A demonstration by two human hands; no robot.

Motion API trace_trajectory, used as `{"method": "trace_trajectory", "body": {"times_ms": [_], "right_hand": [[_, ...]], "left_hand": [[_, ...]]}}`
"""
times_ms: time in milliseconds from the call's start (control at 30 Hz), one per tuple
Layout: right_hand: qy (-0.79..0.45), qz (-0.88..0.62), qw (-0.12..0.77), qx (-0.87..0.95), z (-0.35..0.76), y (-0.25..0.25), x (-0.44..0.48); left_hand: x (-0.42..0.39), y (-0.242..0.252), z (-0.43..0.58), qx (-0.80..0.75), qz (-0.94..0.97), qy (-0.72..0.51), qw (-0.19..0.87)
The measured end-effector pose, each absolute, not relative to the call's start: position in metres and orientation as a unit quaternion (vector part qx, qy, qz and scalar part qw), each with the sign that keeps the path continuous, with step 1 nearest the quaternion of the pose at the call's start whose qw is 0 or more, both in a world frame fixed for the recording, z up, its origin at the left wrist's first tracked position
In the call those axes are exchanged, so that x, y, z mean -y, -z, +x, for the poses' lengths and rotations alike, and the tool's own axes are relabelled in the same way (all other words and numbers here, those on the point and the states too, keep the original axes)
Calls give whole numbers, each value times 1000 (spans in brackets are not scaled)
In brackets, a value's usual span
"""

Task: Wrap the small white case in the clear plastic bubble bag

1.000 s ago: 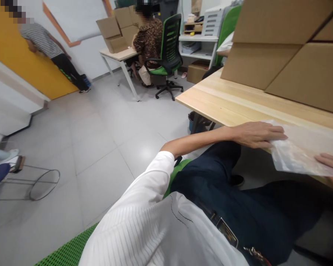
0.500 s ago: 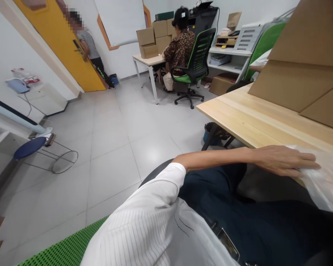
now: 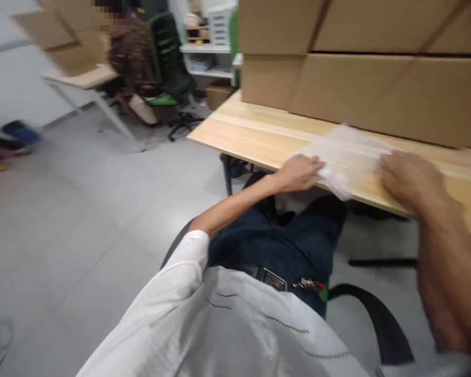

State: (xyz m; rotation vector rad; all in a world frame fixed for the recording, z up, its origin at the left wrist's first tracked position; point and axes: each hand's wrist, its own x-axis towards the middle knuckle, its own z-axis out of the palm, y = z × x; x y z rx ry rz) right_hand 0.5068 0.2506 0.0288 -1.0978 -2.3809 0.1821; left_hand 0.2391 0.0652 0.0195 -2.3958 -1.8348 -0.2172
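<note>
A clear plastic bag (image 3: 347, 157) lies on the front edge of a light wooden table (image 3: 259, 136). My left hand (image 3: 300, 172) rests on the bag's left end, its fingers curled over the plastic. On the bag's right end sits my right hand (image 3: 410, 178), blurred by motion, so its fingers are hard to read. I am seated, with my dark trousers under the table edge.
Large cardboard boxes (image 3: 361, 63) are stacked along the back of the table. At the far left another person (image 3: 131, 52) sits in a green office chair (image 3: 167, 68) at a second desk with boxes. Grey tiled floor (image 3: 82, 209) spreads to the left.
The view has swung right, back to the table. My right hand has come into sight on the bag. My left hand has stayed on the bag's left end.
</note>
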Motion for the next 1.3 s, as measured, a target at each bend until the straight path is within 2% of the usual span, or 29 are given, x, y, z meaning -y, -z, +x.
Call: {"method": "trace_trajectory", "body": {"times_ms": [67,200,267,367,633,1100,1300], "right_hand": [[-65,-461,210,860,529,-31,-243],[-45,-362,308,879,524,-38,-200],[-36,-293,328,897,511,-37,-173],[-26,-249,312,917,490,-27,-142],[18,-288,239,927,464,2,-128],[10,-330,194,924,450,1,-136],[-26,-337,207,918,448,0,-143]], "left_hand": [[-73,-14,233,594,-796,113,39],[-85,-7,228,588,-795,146,26],[-87,-7,229,587,-795,149,27],[-88,-7,230,586,-796,145,24],[-98,2,226,572,-800,177,10],[-118,26,182,529,-811,235,-83],[-115,20,178,508,-820,258,-63]]}}
